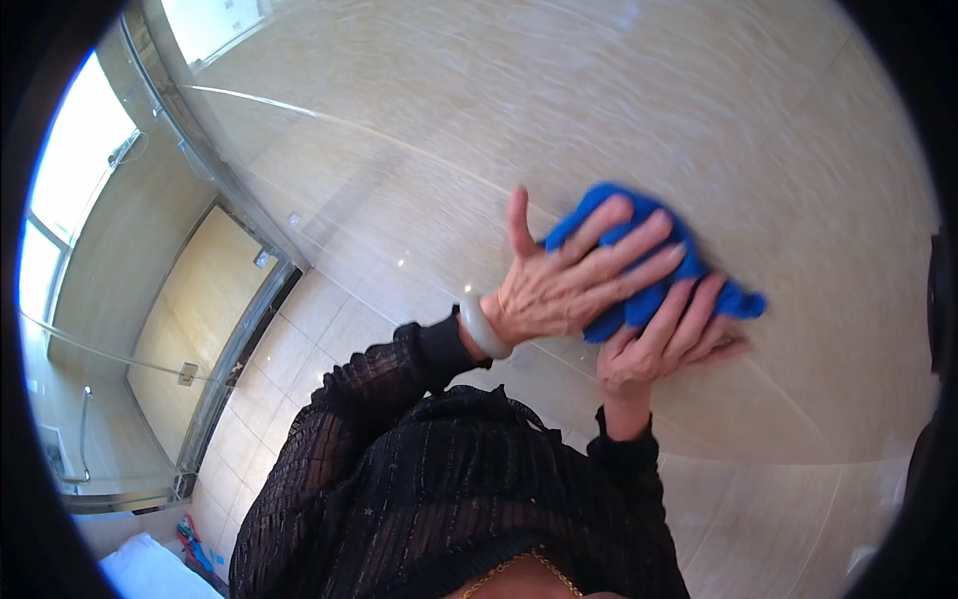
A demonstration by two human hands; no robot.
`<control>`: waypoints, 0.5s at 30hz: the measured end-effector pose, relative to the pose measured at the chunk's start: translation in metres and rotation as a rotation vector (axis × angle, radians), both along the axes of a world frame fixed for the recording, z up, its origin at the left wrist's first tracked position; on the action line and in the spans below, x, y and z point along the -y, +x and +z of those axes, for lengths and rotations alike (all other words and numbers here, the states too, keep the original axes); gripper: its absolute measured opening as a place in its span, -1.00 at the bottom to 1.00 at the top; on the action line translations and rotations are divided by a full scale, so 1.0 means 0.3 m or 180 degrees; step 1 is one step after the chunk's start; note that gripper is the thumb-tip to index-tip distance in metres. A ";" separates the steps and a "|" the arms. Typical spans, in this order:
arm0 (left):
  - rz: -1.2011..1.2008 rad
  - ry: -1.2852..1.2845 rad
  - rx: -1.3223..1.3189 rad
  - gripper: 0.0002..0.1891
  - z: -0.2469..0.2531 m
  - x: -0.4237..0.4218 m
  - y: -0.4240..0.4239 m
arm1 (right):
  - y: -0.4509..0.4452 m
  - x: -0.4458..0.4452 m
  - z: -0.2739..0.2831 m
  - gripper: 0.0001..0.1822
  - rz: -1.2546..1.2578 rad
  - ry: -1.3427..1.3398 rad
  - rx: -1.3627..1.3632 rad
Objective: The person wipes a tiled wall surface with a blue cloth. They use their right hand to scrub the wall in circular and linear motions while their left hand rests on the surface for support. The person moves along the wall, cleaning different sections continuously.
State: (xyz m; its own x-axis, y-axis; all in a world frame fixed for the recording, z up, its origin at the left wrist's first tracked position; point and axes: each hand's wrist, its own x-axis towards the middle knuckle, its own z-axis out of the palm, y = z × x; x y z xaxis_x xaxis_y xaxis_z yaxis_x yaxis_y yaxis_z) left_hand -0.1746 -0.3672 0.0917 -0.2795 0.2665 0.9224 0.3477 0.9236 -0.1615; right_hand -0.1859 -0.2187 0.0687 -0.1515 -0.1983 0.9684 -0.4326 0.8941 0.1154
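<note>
A crumpled blue cloth (651, 299) lies pressed against a beige, marble-patterned tiled wall (524, 97). My left hand (569, 284) is spread flat over the cloth, its thumb raised off to the side. A pale bangle (483, 327) circles that wrist. Just below and to the right, my right hand (666, 337) grips the cloth's lower edge, fingers bent over it. Both hands look slightly blurred. Part of the cloth is hidden beneath the fingers, and one twisted end sticks out to the right.
On the left stands a glass shower enclosure with a metal frame (217, 168) and a handle (86, 434). Pale floor tiles (299, 341) run beside it. A white bag-like item (146, 569) sits at lower left, near small colourful objects (193, 543). Something dark (935, 299) shows at the right rim.
</note>
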 end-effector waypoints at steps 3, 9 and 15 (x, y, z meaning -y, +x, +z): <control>0.0163 0.0352 -0.0278 -0.48 0.113 0.029 -0.020 | -0.008 0.088 0.136 -0.32 -0.0129 -0.0157 0.0059; 0.0283 0.0899 -0.0081 -0.43 -0.297 0.136 -0.036 | 0.022 0.162 -0.105 -0.62 0.0238 0.0626 0.0368; 0.0054 0.0492 0.0704 -0.36 -0.569 0.082 0.043 | 0.071 -0.004 -0.361 -0.63 0.0089 0.1188 0.0845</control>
State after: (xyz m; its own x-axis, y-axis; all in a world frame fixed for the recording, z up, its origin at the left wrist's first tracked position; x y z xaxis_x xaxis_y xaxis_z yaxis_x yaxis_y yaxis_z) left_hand -0.1617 -0.3916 -0.0790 -0.4821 0.1209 0.8677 0.3433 0.9373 0.0601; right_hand -0.1647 -0.2175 -0.0397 -0.3744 -0.5337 0.7583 -0.5142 0.8000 0.3091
